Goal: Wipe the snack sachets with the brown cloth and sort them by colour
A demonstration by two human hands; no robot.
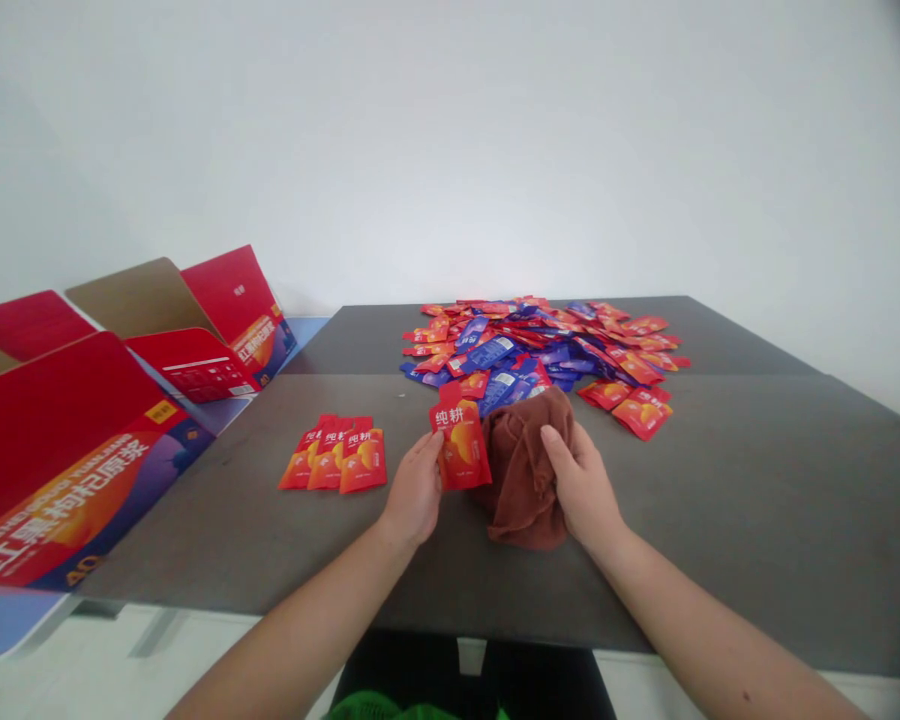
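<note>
My left hand [418, 490] grips a red foil sachet [461, 445] with Chinese lettering and an orange design, holding it upright by its lower left edge. My right hand [579, 480] closes on a crumpled brown cloth [525, 480] lying on the table, right beside the sachet. Left of my hands lie three red sachets [333, 457], side by side and slightly overlapping. Farther ahead is a loose heap of red and blue sachets [525, 345].
The dark grey table [690, 500] has a seam across its middle. Flattened red cardboard boxes [67, 470] with printed panels lie at its left side, and another [202, 330] stands open behind them. A white wall rises behind the table.
</note>
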